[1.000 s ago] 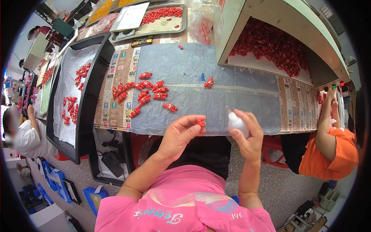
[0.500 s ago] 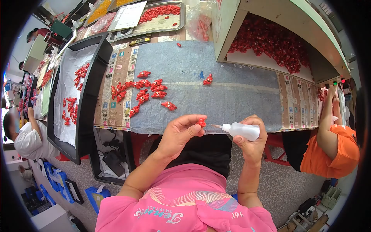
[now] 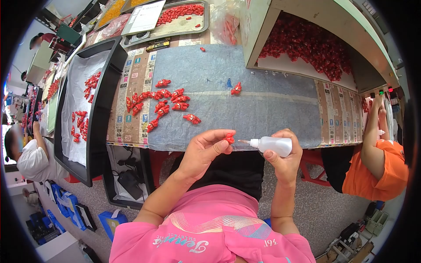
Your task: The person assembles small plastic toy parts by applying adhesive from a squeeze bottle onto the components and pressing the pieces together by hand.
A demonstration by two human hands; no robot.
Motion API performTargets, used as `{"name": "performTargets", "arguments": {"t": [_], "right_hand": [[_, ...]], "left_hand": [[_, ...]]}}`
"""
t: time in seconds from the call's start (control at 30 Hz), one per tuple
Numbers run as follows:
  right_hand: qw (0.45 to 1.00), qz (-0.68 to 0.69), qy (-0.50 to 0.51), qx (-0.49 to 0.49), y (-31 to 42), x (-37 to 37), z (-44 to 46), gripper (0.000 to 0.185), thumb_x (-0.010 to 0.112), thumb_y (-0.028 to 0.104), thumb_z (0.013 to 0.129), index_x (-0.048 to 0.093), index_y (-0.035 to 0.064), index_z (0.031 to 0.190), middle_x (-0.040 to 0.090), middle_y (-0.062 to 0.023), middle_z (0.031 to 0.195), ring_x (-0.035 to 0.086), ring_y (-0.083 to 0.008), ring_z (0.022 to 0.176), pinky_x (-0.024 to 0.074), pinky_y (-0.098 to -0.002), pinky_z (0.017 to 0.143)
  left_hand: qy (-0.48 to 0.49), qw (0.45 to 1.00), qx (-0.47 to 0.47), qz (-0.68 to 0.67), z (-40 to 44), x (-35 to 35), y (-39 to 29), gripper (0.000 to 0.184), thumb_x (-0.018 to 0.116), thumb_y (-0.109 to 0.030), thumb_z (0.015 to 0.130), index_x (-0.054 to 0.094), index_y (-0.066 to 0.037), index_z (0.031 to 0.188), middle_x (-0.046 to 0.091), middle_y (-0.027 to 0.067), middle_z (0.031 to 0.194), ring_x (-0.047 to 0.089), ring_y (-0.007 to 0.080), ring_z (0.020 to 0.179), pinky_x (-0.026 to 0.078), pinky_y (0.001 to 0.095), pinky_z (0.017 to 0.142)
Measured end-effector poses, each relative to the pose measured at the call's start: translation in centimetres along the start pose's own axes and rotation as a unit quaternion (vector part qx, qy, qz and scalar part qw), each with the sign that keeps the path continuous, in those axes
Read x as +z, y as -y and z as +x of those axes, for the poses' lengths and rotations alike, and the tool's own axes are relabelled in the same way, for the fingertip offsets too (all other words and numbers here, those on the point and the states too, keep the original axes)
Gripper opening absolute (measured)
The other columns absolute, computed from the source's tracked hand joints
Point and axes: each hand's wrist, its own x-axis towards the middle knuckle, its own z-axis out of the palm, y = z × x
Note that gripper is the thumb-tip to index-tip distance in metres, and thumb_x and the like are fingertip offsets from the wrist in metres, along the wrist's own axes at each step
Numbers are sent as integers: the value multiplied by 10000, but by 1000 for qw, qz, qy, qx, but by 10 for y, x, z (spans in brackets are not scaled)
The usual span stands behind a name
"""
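Between the thumb and fingers of my left hand (image 3: 206, 151) is a small red plastic piece (image 3: 229, 138). My right hand (image 3: 287, 160) is wrapped round a white squeeze bottle (image 3: 275, 146), held nearly level with its thin nozzle tip (image 3: 244, 141) pointing left. The tip stops a short gap from the red piece. Both hands are at the front edge of the table, over a blue-grey cloth (image 3: 263, 114). A group of red figures (image 3: 162, 94) lies on the left part of the cloth, and a single red figure (image 3: 236, 88) lies farther back.
A black tray (image 3: 103, 87) with white lining and red pieces stands at left. At the back are a metal tray (image 3: 199, 24) of red parts and a plastic bag (image 3: 226, 24). An open box (image 3: 302, 48) of red parts stands at right. People sit on both sides.
The squeeze bottle has shifted very slightly up and to the left in my right hand. My left hand keeps the red piece in almost the same spot.
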Motion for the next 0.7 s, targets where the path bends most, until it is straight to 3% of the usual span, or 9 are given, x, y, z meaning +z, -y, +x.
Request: {"name": "performTargets", "arguments": {"t": [0.47, 0.7], "right_hand": [[1000, -10, 2, -7, -4, -2, -4, 437, 840, 246, 685, 581, 25, 958, 577, -48, 898, 567, -128, 795, 463, -250, 684], [1000, -10, -4, 5, -4, -1, -7, 439, 841, 250, 685, 581, 24, 957, 579, -50, 903, 571, -125, 802, 464, -250, 689]], "left_hand": [[8, 1000, 12, -8, 1, -1, 2, 267, 616, -65, 894, 597, -2, 1153, 635, 37, 969, 602, 104, 842, 498, 246, 787], [-2, 1000, 14, -23, 0, 0, 3, 228, 641, -25, 863, 584, -11, 1083, 634, 67, 1014, 630, 141, 915, 512, 283, 850]]}}
